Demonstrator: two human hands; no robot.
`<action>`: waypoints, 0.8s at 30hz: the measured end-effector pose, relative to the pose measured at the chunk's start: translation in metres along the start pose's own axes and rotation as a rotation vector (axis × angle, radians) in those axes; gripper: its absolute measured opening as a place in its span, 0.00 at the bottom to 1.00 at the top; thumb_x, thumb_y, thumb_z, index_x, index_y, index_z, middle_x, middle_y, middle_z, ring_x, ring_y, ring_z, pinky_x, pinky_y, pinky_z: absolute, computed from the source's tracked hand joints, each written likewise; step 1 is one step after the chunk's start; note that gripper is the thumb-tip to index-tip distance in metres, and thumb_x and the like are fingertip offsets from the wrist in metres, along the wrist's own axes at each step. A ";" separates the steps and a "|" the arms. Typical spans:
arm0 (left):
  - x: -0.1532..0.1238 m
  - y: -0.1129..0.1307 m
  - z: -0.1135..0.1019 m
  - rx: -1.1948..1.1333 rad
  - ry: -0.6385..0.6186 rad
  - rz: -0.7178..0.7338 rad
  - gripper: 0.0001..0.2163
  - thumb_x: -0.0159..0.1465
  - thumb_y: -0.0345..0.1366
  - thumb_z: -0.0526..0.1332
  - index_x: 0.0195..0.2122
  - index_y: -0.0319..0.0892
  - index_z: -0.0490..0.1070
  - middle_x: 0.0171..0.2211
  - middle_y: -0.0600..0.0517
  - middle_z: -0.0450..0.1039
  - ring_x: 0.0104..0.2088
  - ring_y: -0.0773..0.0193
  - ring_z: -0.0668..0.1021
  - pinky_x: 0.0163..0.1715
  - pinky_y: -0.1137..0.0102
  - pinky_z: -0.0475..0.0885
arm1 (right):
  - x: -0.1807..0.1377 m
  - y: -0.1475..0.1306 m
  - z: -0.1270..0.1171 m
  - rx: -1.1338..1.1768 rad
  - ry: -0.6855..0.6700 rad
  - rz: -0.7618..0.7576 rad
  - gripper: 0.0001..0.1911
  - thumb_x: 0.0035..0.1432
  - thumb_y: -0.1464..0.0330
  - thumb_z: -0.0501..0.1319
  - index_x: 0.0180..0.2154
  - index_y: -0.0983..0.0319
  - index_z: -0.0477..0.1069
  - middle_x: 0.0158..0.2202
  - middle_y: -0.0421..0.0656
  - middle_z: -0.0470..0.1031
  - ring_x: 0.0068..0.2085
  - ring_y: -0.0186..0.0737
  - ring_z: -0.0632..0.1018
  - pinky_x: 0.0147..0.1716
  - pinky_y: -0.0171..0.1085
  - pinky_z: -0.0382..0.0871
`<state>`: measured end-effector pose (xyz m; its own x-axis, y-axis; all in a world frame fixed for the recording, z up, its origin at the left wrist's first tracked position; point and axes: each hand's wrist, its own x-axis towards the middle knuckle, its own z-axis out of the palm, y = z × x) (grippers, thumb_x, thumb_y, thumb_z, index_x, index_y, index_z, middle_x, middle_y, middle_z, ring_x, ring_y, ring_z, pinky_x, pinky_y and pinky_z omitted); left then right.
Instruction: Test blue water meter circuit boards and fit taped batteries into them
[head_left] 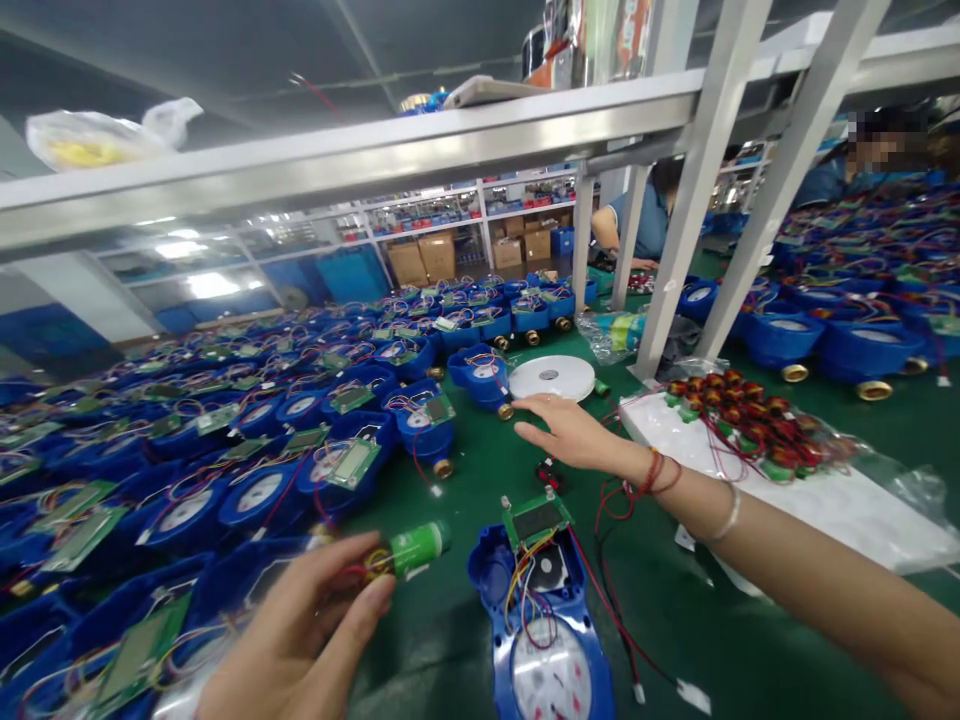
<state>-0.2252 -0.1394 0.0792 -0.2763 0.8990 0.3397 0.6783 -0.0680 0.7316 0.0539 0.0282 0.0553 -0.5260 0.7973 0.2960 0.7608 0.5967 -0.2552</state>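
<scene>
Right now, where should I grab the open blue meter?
Hold the blue meter by its two long sides near the dial, from above with the free right hand; the left hand holds the green battery. The circuit board and wires sit loose at its far end, so better avoid them.

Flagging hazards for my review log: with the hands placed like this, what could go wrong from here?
The right hand reaches over loose red wires; the forearm could snag them and drag the open blue meter. The left hand pinches the green battery by its wired end, so its leads might strain.
</scene>
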 end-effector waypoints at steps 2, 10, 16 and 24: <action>0.003 0.009 0.003 -0.005 -0.107 -0.007 0.19 0.54 0.52 0.61 0.45 0.51 0.70 0.35 0.54 0.75 0.32 0.63 0.79 0.32 0.75 0.77 | -0.019 -0.021 -0.012 0.110 -0.082 -0.086 0.23 0.66 0.54 0.48 0.55 0.60 0.62 0.53 0.45 0.68 0.53 0.39 0.69 0.51 0.36 0.62; -0.002 0.028 0.015 -0.170 -0.251 0.031 0.17 0.60 0.45 0.59 0.49 0.47 0.67 0.43 0.50 0.71 0.40 0.61 0.76 0.36 0.71 0.75 | -0.070 -0.036 -0.024 0.513 -0.334 -0.166 0.38 0.48 0.52 0.67 0.57 0.61 0.61 0.55 0.50 0.66 0.54 0.50 0.67 0.52 0.44 0.62; -0.002 0.035 0.012 -0.099 -0.346 0.077 0.13 0.62 0.43 0.57 0.48 0.47 0.66 0.45 0.51 0.71 0.41 0.62 0.76 0.39 0.71 0.73 | -0.082 -0.039 -0.016 0.493 -0.122 -0.103 0.32 0.49 0.67 0.66 0.56 0.60 0.61 0.52 0.47 0.67 0.54 0.48 0.67 0.54 0.44 0.61; 0.009 0.057 0.018 0.268 -0.492 0.305 0.09 0.64 0.38 0.54 0.45 0.48 0.66 0.39 0.54 0.71 0.37 0.64 0.74 0.37 0.70 0.69 | -0.102 -0.049 -0.008 0.654 0.033 -0.033 0.30 0.50 0.70 0.65 0.54 0.57 0.60 0.50 0.44 0.65 0.51 0.42 0.68 0.52 0.40 0.61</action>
<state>-0.1763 -0.1276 0.1135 0.2579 0.9542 0.1519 0.8416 -0.2991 0.4497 0.0733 -0.0835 0.0446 -0.5251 0.7806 0.3390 0.3510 0.5615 -0.7493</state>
